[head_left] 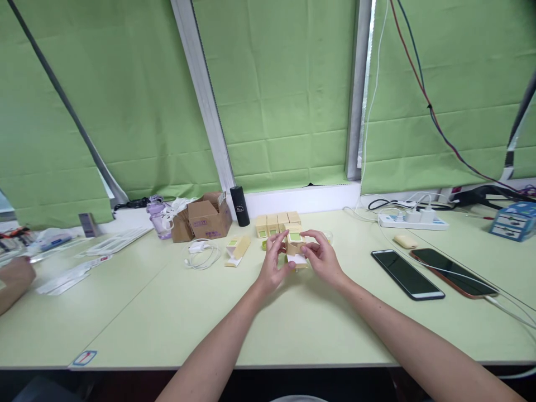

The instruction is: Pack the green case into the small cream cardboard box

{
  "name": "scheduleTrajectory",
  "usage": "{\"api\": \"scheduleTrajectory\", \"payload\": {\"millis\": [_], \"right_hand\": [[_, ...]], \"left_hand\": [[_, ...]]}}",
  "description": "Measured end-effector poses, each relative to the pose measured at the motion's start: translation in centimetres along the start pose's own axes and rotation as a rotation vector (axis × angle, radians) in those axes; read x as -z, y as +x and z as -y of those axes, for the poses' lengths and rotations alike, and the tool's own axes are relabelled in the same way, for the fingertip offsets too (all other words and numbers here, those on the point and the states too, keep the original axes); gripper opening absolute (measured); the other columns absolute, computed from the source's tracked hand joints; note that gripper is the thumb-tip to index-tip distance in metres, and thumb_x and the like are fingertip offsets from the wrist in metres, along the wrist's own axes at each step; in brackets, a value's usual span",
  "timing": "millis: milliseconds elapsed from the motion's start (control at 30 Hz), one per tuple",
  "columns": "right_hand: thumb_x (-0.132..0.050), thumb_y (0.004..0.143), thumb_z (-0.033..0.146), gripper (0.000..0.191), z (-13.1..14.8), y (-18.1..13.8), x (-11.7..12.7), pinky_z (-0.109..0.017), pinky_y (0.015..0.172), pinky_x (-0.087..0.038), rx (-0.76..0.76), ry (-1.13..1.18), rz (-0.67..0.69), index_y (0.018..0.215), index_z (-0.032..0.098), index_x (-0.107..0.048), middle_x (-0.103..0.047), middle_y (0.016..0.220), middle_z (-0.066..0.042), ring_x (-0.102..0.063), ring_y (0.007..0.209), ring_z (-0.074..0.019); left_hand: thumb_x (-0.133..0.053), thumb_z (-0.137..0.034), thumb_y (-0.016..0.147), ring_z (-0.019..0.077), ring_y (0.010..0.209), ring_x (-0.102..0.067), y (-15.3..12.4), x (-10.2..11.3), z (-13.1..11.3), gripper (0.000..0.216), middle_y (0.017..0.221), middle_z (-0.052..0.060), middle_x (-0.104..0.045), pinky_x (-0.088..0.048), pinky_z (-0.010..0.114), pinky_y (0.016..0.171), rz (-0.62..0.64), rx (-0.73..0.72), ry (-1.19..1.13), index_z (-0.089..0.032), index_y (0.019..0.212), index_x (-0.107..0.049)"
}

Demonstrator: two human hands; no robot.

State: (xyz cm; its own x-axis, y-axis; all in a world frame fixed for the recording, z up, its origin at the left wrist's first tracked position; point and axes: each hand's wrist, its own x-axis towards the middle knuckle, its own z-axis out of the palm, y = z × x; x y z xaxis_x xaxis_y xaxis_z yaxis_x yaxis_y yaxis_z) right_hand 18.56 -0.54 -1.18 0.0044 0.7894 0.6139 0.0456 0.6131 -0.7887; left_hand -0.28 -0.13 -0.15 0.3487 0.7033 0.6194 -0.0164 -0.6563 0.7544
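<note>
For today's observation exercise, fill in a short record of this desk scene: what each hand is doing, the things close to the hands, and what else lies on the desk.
Left hand: grips the small box from its left side.
Right hand: grips the same box from the right.
Behind the hands: row of similar small boxes.
Left of the hands: one opened box, white cable, brown carton.
Right of the hands: two phones, power strip.
Far left edge: another person's hand.
</note>
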Motion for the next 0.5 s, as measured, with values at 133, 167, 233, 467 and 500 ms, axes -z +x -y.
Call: {"api": "scheduleTrajectory", "payload": {"millis": [133, 167, 233, 467, 500], "right_hand": [[-0.061, 0.097, 0.037, 0.029, -0.28, 0.02, 0.05, -0.035, 0.075, -0.061, -0.006, -0.005, -0.008, 0.125, 0.029, -0.059, -0.057, 0.131, -0.009, -0.069, 0.084, -0.0162], [-0.061, 0.097, 0.037, 0.029, -0.34, 0.02, 0.04, -0.036, 0.075, -0.061, -0.004, -0.004, -0.009, 0.124, 0.029, -0.060, -0.056, 0.131, -0.009, -0.069, 0.084, -0.0164], [-0.061, 0.097, 0.036, 0.028, -0.39, 0.00, -0.01, -0.037, 0.076, -0.062, -0.001, -0.002, -0.009, 0.124, 0.029, -0.060, -0.055, 0.133, -0.009, -0.070, 0.085, -0.0169], [-0.063, 0.096, 0.035, 0.028, -0.28, -0.10, -0.19, -0.043, 0.084, -0.063, 0.016, -0.014, 0.014, 0.124, 0.031, -0.066, -0.051, 0.134, -0.010, -0.071, 0.086, -0.0180], [-0.064, 0.096, 0.036, 0.028, -0.31, -0.09, -0.18, -0.044, 0.085, -0.063, 0.016, -0.013, 0.018, 0.124, 0.031, -0.067, -0.051, 0.135, -0.010, -0.071, 0.086, -0.0179]], "left_hand": [[-0.086, -0.055, 0.074, 0.0333, 0.128, -0.052, -0.02, 0.07, 0.49, 0.097, 0.145, 0.012, -0.037, -0.041, 0.052, 0.116, 0.023, 0.014, 0.011, -0.033, 0.158, -0.043], [-0.087, -0.054, 0.074, 0.0335, 0.128, -0.052, -0.03, 0.05, 0.54, 0.097, 0.145, 0.012, -0.037, -0.042, 0.052, 0.115, 0.019, 0.014, 0.015, -0.033, 0.157, -0.043], [-0.085, -0.053, 0.077, 0.0329, 0.127, -0.053, -0.03, -0.03, 0.53, 0.091, 0.144, 0.013, -0.038, -0.044, 0.052, 0.113, 0.003, 0.009, 0.021, -0.033, 0.156, -0.044], [-0.072, -0.054, 0.089, 0.0272, 0.115, -0.058, -0.02, -0.25, 0.09, 0.067, 0.144, 0.014, -0.044, -0.049, 0.045, 0.102, -0.059, 0.023, 0.021, -0.030, 0.147, -0.048], [-0.072, -0.054, 0.089, 0.0266, 0.114, -0.058, -0.02, -0.26, 0.03, 0.065, 0.145, 0.014, -0.045, -0.050, 0.045, 0.101, -0.069, 0.031, 0.016, -0.029, 0.145, -0.049]]}}
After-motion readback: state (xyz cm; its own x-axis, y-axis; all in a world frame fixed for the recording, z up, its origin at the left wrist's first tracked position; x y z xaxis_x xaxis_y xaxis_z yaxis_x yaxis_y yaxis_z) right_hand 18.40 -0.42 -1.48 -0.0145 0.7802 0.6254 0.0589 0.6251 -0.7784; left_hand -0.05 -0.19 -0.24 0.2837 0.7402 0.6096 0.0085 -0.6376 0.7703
